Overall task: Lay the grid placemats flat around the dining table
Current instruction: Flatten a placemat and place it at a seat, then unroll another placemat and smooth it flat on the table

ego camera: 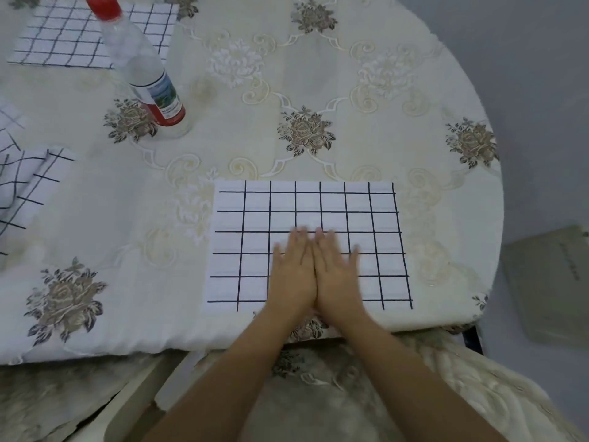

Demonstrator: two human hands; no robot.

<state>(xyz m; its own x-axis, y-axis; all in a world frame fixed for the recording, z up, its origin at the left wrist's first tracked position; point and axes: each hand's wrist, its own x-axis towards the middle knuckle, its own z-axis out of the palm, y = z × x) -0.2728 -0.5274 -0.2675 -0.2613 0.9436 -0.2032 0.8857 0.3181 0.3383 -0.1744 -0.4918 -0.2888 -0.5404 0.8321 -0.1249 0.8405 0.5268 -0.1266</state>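
A white placemat with a black grid (322, 212) lies flat near the front edge of the table. My left hand (291, 269) and my right hand (334, 269) rest palm down on its middle, side by side and touching, fingers stretched out, holding nothing. A second grid placemat (67, 36) lies flat at the far left of the table. At the left edge, a rumpled heap of grid placemats (22, 183) sits partly out of view.
A clear plastic bottle with a red cap and red label (143, 68) stands between the far placemat and the heap. The floral tablecloth (318, 106) covers the round table. A chair with a fluffy cushion (462, 378) is below the front edge.
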